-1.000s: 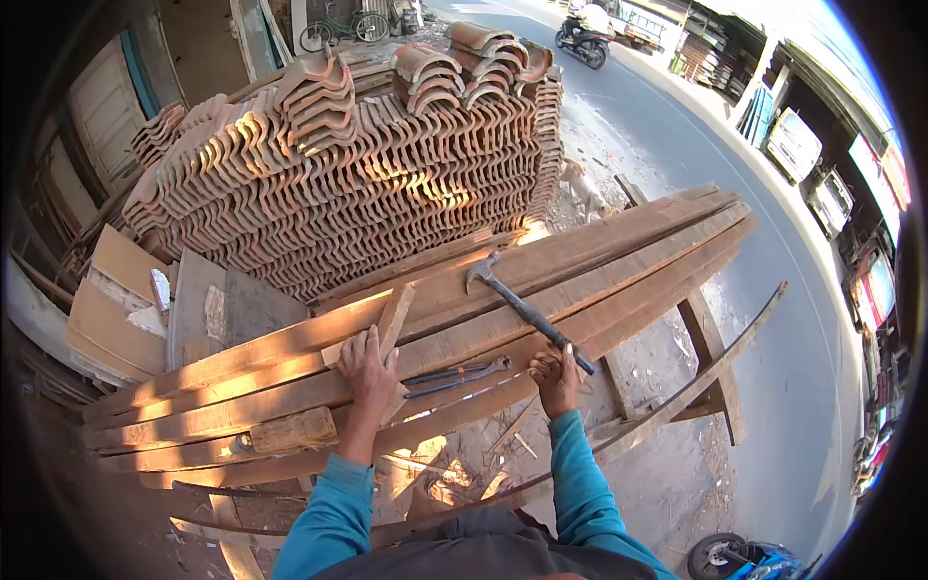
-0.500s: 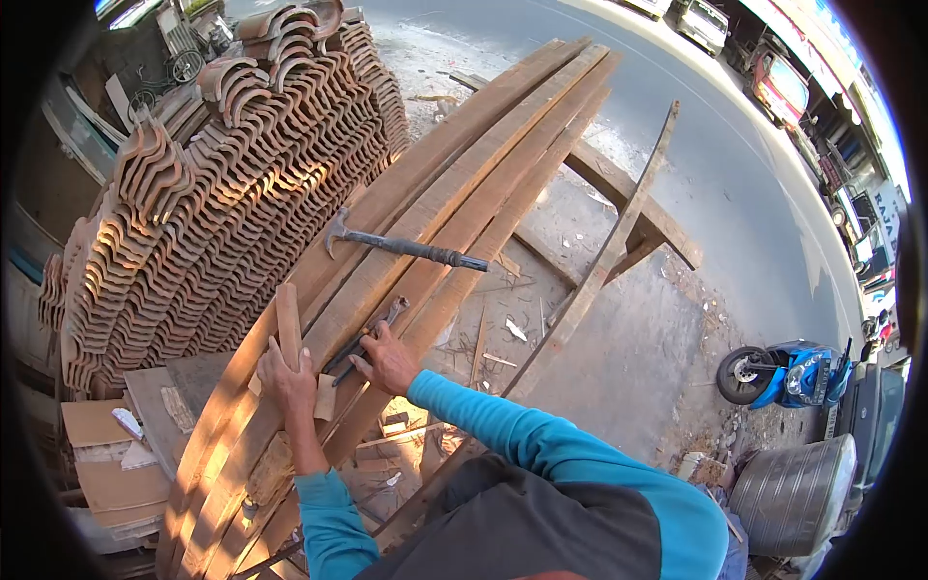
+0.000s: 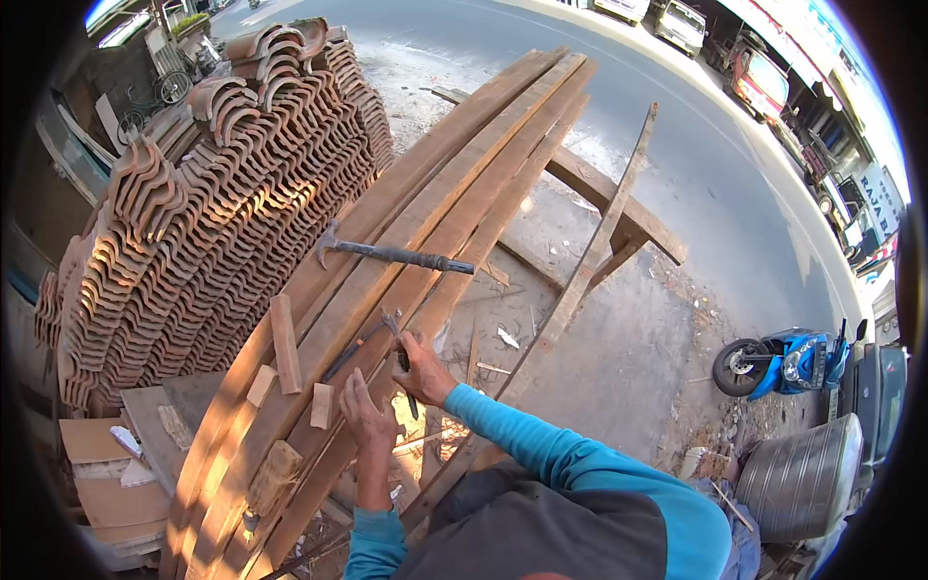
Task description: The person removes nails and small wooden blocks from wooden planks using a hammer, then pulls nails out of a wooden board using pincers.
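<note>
- The right hand (image 3: 425,372) is closed around a dark handle of the pincers (image 3: 391,322) — the tool's head shows just above the fingers, and the handle's end pokes out below them.
- Another dark bar (image 3: 340,362) slants away to the left of the right hand, over the timbers; I can't tell whether it is the tool's other handle.
- The left hand (image 3: 367,416) is open, fingers fairly straight and close together, pointing up the timbers; no object shows in it. It sits just below and left of the right hand, and whether it touches the wood is unclear.
- Long timbers (image 3: 488,147) run side by side beneath and beyond both hands.
- The hammer (image 3: 396,255) lies across them, ahead of the right hand — claw end to the left.
- Left of the left hand, a small block (image 3: 322,406) lies nearest, with a longer wood piece (image 3: 285,343) and a short offcut (image 3: 261,385) farther off.
- A rough wood chunk (image 3: 275,478) rests on the timbers, lower left of the left hand.
- To the right of the right hand, a narrow wooden strip (image 3: 580,282) stretches away, crossing over a support beam (image 3: 617,207).
- Stacked roof tiles (image 3: 222,232) stand well beyond the left hand, past the timbers.
</note>
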{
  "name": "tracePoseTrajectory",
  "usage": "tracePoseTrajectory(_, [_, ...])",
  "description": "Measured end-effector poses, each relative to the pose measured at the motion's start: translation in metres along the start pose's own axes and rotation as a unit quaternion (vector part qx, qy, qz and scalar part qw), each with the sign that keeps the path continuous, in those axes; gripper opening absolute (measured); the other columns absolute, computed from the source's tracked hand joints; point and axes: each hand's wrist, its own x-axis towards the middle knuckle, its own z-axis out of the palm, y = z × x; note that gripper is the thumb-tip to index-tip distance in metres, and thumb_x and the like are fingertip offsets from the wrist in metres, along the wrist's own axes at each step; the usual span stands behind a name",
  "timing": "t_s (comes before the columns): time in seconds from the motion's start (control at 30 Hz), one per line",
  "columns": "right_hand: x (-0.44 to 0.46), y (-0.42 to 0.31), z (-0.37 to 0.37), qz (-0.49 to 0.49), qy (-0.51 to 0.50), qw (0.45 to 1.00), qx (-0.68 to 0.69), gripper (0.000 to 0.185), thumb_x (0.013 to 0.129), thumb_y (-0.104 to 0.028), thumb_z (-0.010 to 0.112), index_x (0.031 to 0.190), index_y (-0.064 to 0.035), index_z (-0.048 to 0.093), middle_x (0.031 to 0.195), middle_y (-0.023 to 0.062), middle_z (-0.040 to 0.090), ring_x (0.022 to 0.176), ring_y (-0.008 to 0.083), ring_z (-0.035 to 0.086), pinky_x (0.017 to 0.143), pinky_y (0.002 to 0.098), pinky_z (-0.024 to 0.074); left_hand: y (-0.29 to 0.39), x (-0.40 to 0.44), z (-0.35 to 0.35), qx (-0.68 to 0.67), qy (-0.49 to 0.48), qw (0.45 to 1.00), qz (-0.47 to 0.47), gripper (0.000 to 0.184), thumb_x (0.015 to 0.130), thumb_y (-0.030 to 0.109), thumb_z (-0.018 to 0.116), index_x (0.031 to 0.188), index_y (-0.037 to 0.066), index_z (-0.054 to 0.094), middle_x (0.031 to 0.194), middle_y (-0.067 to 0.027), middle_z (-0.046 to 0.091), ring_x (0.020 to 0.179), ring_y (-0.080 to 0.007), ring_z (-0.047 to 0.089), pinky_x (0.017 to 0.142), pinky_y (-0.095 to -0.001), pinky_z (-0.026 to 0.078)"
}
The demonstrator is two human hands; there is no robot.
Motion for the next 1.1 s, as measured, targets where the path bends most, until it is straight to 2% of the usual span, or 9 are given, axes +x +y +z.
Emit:
tracePoseTrajectory(0.27, [-0.062, -0.021, -0.064, -0.135, -0.106, 0.981, -0.092, 0.061, 0.077, -0.007, 0.081, 0.128, -0.0082, 0.047, 0.128, 0.0236, 0.048, 0.111, 0.0439, 0.058, 0.092, 0.044, 0.0522, 0.012, 0.023, 0.006, 0.103, 0.042, 0.992, 0.053, 0.058, 0.083, 0.012, 0.077, 0.137, 0.005, 0.057, 0.128, -0.0167, 0.055, 0.117, -0.0384, 0.051, 0.099, -0.0522, 0.04])
tracePoseTrajectory(0.37, [-0.067, -0.037, -0.098, -0.155, -0.137, 0.976, -0.07, 0.055, 0.08, -0.006, 0.079, 0.126, -0.0072, 0.049, 0.13, 0.0238, 0.049, 0.112, 0.045, 0.059, 0.091, 0.0453, 0.053, 0.039, 0.023, 0.014, -0.026, 0.109, 0.979, 0.169, 0.053, 0.08, 0.014, 0.08, 0.128, 0.005, 0.059, 0.116, -0.0155, 0.06, 0.11, -0.0365, 0.055, 0.095, -0.0505, 0.043])
tracePoseTrajectory(0.47, [-0.073, -0.047, -0.138, -0.209, -0.115, 0.964, -0.114, 0.049, 0.082, -0.004, 0.078, 0.123, -0.0053, 0.05, 0.127, 0.024, 0.051, 0.109, 0.0405, 0.061, 0.087, 0.0433, 0.0565, 0.061, 0.021, 0.029, -0.12, 0.115, 0.985, 0.042, 0.042, 0.075, 0.017, 0.084, 0.106, 0.005, 0.058, 0.097, -0.0131, 0.062, 0.097, -0.0345, 0.061, 0.089, -0.0464, 0.049])
tracePoseTrajectory(0.57, [-0.09, -0.045, -0.179, -0.204, -0.127, 0.969, -0.06, 0.045, 0.084, -0.003, 0.073, 0.122, -0.0044, 0.049, 0.124, 0.0218, 0.054, 0.102, 0.0441, 0.063, 0.084, 0.0475, 0.0566, 0.118, 0.019, 0.025, -0.281, 0.116, 0.949, -0.08, 0.048, 0.075, 0.017, 0.083, 0.114, 0.004, 0.058, 0.096, -0.0127, 0.061, 0.098, -0.0337, 0.061, 0.087, -0.0447, 0.05])
tracePoseTrajectory(0.7, [-0.109, -0.029, -0.24, -0.225, -0.136, 0.964, -0.041, 0.051, 0.08, 0.001, 0.076, 0.122, -0.0041, 0.049, 0.121, 0.0214, 0.056, 0.101, 0.0409, 0.064, 0.083, 0.0465, 0.0567, 0.17, 0.015, 0.046, -0.161, 0.094, 0.981, 0.058, 0.038, 0.079, 0.019, 0.08, 0.111, 0.005, 0.064, 0.096, -0.0138, 0.061, 0.095, -0.0348, 0.062, 0.083, -0.0447, 0.052])
tracePoseTrajectory(0.77, [-0.112, -0.013, -0.27, -0.247, -0.089, 0.962, -0.071, 0.057, 0.076, 0.009, 0.077, 0.125, -0.0021, 0.049, 0.122, 0.02, 0.054, 0.095, 0.0268, 0.066, 0.076, 0.0346, 0.0592, 0.205, 0.007, 0.06, -0.146, 0.066, 0.975, 0.152, 0.025, 0.084, 0.022, 0.077, 0.099, 0.004, 0.068, 0.096, -0.0156, 0.061, 0.092, -0.0374, 0.062, 0.082, -0.0451, 0.052])
tracePoseTrajectory(0.97, [-0.114, 0.031, -0.338, -0.059, 0.004, 0.995, -0.08, 0.069, 0.082, -0.001, 0.077, 0.142, -0.0021, 0.043, 0.127, 0.0186, 0.055, 0.107, 0.0253, 0.064, 0.091, 0.0359, 0.0546, 0.3, -0.018, 0.101, -0.332, -0.121, 0.923, 0.15, 0.033, 0.103, 0.031, 0.059, 0.103, -0.001, 0.067, 0.091, -0.0179, 0.065, 0.079, -0.0351, 0.064, 0.072, -0.0442, 0.051])
tracePoseTrajectory(1.03, [-0.125, 0.049, -0.351, 0.086, -0.111, 0.982, 0.129, 0.048, 0.089, -0.014, 0.076, 0.13, 0.0019, 0.055, 0.102, 0.0133, 0.069, 0.091, 0.0199, 0.067, 0.081, 0.0328, 0.0555, 0.324, -0.031, 0.115, -0.362, -0.201, 0.909, 0.042, 0.033, 0.103, 0.03, 0.061, 0.1, -0.003, 0.067, 0.086, -0.0175, 0.065, 0.079, -0.0333, 0.065, 0.072, -0.0435, 0.051])
tracePoseTrajectory(1.1, [-0.144, 0.079, -0.356, 0.167, -0.126, 0.952, 0.223, 0.04, 0.093, -0.019, 0.073, 0.123, 0.0014, 0.059, 0.098, 0.0105, 0.07, 0.086, 0.0168, 0.066, 0.078, 0.0312, 0.0546, 0.338, -0.029, 0.13, -0.311, -0.217, 0.918, 0.118, 0.032, 0.102, 0.029, 0.061, 0.098, -0.003, 0.067, 0.083, -0.0172, 0.064, 0.08, -0.0326, 0.065, 0.071, -0.0428, 0.051])
